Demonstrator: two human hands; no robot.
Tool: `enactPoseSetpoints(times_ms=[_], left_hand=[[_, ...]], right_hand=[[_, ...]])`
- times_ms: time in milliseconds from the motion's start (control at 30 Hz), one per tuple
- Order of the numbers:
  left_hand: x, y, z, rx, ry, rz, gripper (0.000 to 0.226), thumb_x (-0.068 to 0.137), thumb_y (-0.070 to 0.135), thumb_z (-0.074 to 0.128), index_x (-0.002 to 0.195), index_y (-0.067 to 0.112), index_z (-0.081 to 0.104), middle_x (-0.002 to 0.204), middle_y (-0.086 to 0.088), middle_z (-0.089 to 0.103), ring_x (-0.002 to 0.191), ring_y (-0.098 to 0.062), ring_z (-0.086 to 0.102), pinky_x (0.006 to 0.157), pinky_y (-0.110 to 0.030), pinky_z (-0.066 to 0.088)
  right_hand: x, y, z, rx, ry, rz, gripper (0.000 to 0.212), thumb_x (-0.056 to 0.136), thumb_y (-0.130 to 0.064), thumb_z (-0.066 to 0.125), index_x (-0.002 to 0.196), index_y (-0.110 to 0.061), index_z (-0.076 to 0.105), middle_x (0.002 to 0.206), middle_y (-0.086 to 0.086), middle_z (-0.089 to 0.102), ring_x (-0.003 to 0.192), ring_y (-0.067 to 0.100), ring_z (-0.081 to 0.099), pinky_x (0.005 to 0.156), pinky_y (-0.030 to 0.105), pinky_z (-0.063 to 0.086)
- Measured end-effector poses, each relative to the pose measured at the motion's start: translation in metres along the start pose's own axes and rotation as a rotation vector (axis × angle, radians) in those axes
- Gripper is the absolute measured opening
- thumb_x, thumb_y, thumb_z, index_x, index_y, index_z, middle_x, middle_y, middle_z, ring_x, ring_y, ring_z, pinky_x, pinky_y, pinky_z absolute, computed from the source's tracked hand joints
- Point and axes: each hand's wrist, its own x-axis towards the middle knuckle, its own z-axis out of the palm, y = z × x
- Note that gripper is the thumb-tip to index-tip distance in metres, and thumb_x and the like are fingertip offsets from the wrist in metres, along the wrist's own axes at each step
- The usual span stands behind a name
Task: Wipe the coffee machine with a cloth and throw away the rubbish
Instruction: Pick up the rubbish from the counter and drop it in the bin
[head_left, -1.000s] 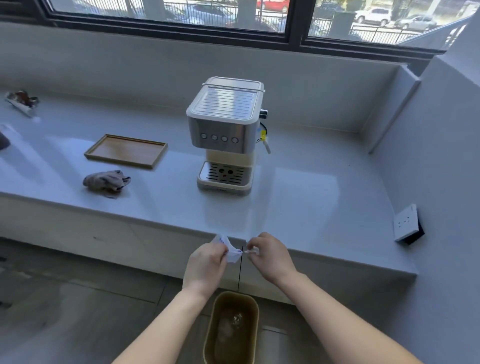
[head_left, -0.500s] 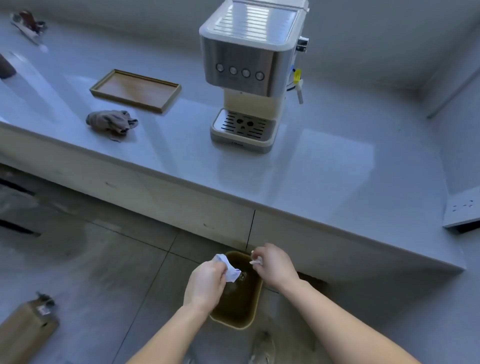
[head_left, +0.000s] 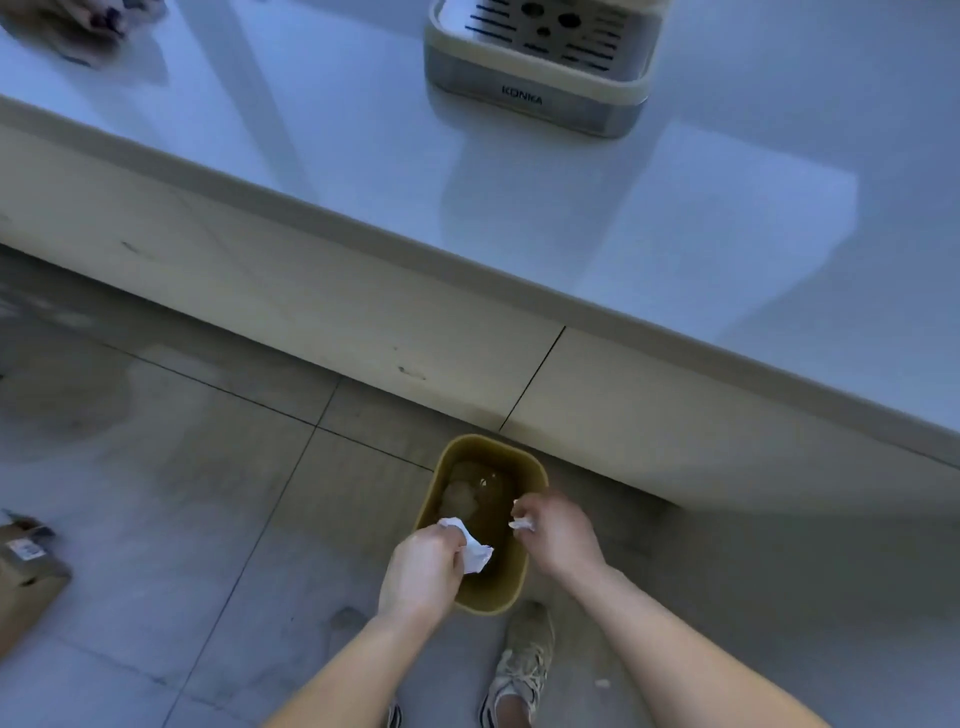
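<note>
A tan rubbish bin (head_left: 535, 467) stands on the floor against the counter base, with pale waste at its bottom. My left hand (head_left: 423, 571) is closed on a crumpled white paper (head_left: 475, 553) over the bin's near left rim. Over the right rim, my right hand (head_left: 558, 535) pinches a small white scrap (head_left: 522, 525). Only the base and drip tray of the coffee machine (head_left: 540, 78) show on the counter at the top. The grey cloth (head_left: 78, 21) is a blur at the top left corner.
The white counter (head_left: 363, 156) runs diagonally across the upper half, its front panel dropping to the grey tiled floor. A brown cardboard box (head_left: 26, 577) lies at the left edge. My shoe (head_left: 524, 660) stands just behind the bin, with a tiny white scrap (head_left: 602, 683) on the floor beside it.
My view has tilted down and closer to the floor. Both hands have lowered from counter-edge height to just over the bin, still holding the paper bits.
</note>
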Motion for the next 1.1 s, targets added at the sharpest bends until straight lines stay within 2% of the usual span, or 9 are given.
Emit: enactPoseSetpoints(times_ms=[100, 200, 300, 433, 500, 567, 633, 733, 1100], left_hand=[[0.015, -0.014, 0.027, 0.026, -0.054, -0.031, 0.016, 0.095, 0.024, 0.049, 0.089, 0.017, 0.062, 0.086, 0.001, 0.065, 0.070, -0.014, 0.056, 0.060, -0.021, 0.039], [0.031, -0.025, 0.052, 0.015, -0.020, -0.060, 0.011, 0.093, 0.023, 0.055, 0.087, 0.020, 0.064, 0.094, 0.000, 0.070, 0.072, -0.015, 0.060, 0.061, -0.022, 0.044], [0.046, -0.034, 0.075, 0.052, -0.016, -0.053, 0.015, 0.093, 0.019, 0.055, 0.101, 0.020, 0.068, 0.104, 0.002, 0.069, 0.084, -0.015, 0.065, 0.070, -0.022, 0.051], [0.059, -0.046, 0.095, 0.081, -0.039, -0.039, 0.020, 0.091, 0.018, 0.058, 0.109, 0.021, 0.066, 0.109, 0.002, 0.065, 0.089, -0.016, 0.065, 0.066, -0.018, 0.041], [0.061, -0.049, 0.102, 0.084, -0.046, -0.032, 0.025, 0.087, 0.021, 0.063, 0.111, 0.024, 0.062, 0.112, 0.005, 0.062, 0.090, -0.017, 0.064, 0.065, -0.019, 0.039], [0.061, -0.052, 0.106, 0.088, -0.037, -0.036, 0.029, 0.083, 0.024, 0.066, 0.112, 0.029, 0.060, 0.112, 0.008, 0.059, 0.091, -0.017, 0.062, 0.066, -0.022, 0.044], [0.060, -0.054, 0.106, 0.105, -0.018, -0.039, 0.033, 0.082, 0.023, 0.065, 0.114, 0.031, 0.060, 0.112, 0.008, 0.059, 0.092, -0.016, 0.061, 0.072, -0.026, 0.051], [0.059, -0.056, 0.102, 0.172, 0.000, -0.023, 0.038, 0.081, 0.023, 0.062, 0.118, 0.031, 0.057, 0.112, 0.006, 0.059, 0.094, -0.017, 0.061, 0.080, -0.031, 0.052], [0.065, -0.056, 0.080, 0.274, 0.045, 0.041, 0.039, 0.084, 0.033, 0.058, 0.122, 0.027, 0.051, 0.116, 0.002, 0.058, 0.103, -0.019, 0.058, 0.089, -0.034, 0.050]], right_hand=[[0.018, 0.010, 0.026, 0.026, -0.008, 0.034, 0.021, 0.091, -0.020, 0.061, 0.110, -0.026, 0.067, 0.119, -0.001, 0.062, 0.102, 0.018, 0.061, 0.084, 0.027, 0.050], [0.035, 0.016, 0.052, 0.029, -0.013, 0.041, 0.020, 0.093, -0.023, 0.059, 0.112, -0.029, 0.065, 0.120, -0.004, 0.061, 0.100, 0.017, 0.062, 0.086, 0.030, 0.053], [0.049, 0.023, 0.073, 0.027, -0.029, 0.045, 0.024, 0.094, -0.025, 0.057, 0.116, -0.034, 0.061, 0.124, -0.007, 0.057, 0.101, 0.017, 0.061, 0.087, 0.036, 0.054], [0.062, 0.030, 0.092, -0.002, -0.028, 0.040, 0.028, 0.093, -0.028, 0.057, 0.119, -0.036, 0.059, 0.124, -0.007, 0.056, 0.101, 0.018, 0.063, 0.085, 0.040, 0.056], [0.066, 0.031, 0.097, 0.008, -0.033, 0.018, 0.023, 0.091, -0.031, 0.060, 0.113, -0.037, 0.061, 0.119, -0.005, 0.059, 0.094, 0.019, 0.064, 0.080, 0.039, 0.057], [0.070, 0.034, 0.101, 0.032, -0.044, 0.016, 0.020, 0.088, -0.033, 0.064, 0.108, -0.039, 0.061, 0.116, -0.005, 0.060, 0.089, 0.016, 0.064, 0.078, 0.036, 0.058], [0.073, 0.038, 0.104, 0.063, -0.032, 0.052, 0.030, 0.088, -0.031, 0.067, 0.116, -0.038, 0.060, 0.123, -0.008, 0.057, 0.096, 0.014, 0.063, 0.082, 0.032, 0.056], [0.075, 0.042, 0.105, 0.087, -0.010, 0.069, 0.035, 0.089, -0.032, 0.068, 0.122, -0.037, 0.058, 0.128, -0.008, 0.054, 0.101, 0.013, 0.061, 0.084, 0.027, 0.053], [0.076, 0.030, 0.097, 0.029, 0.010, 0.008, 0.041, 0.091, -0.037, 0.063, 0.131, -0.033, 0.053, 0.130, -0.005, 0.054, 0.109, 0.017, 0.060, 0.089, 0.033, 0.055]])
